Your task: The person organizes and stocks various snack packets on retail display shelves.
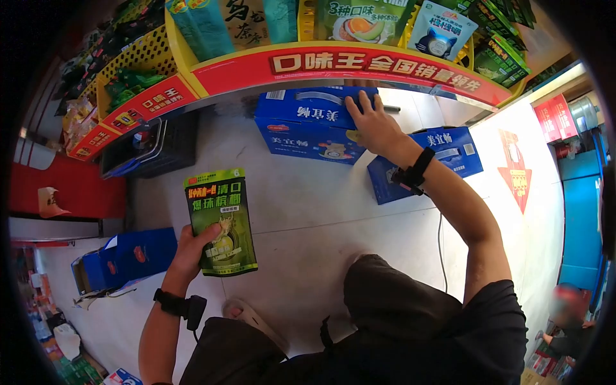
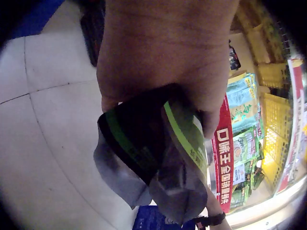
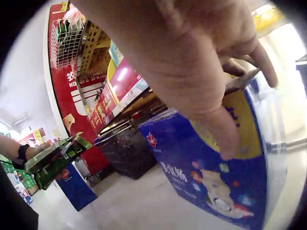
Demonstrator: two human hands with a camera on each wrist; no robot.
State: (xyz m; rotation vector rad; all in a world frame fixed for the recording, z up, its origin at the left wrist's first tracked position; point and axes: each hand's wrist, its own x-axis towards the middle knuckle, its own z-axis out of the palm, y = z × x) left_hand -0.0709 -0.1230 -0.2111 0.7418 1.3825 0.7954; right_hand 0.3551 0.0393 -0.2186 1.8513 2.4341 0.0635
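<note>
My left hand (image 1: 187, 247) holds a green snack pouch (image 1: 228, 247) upright, thumb across its printed front. In the left wrist view the bottom of the pouch (image 2: 177, 191) spreads below that hand. Ahead on the floor stands a blue carton (image 1: 292, 138) with a pale handle on top. My right hand (image 1: 377, 122) grips the right end of this carton, fingers spread over the top and thumb against the printed side. The right wrist view shows the thumb (image 3: 218, 132) pressing on the yellow patch of the carton (image 3: 192, 177).
A second blue carton (image 1: 417, 170) stands right of the first. An opened blue box (image 1: 144, 256) lies at left, behind a dark shopping basket (image 1: 157, 147). A red-fronted display shelf (image 1: 237, 70) with snack bags overhangs the cartons. A cable (image 1: 441, 244) hangs by my right arm.
</note>
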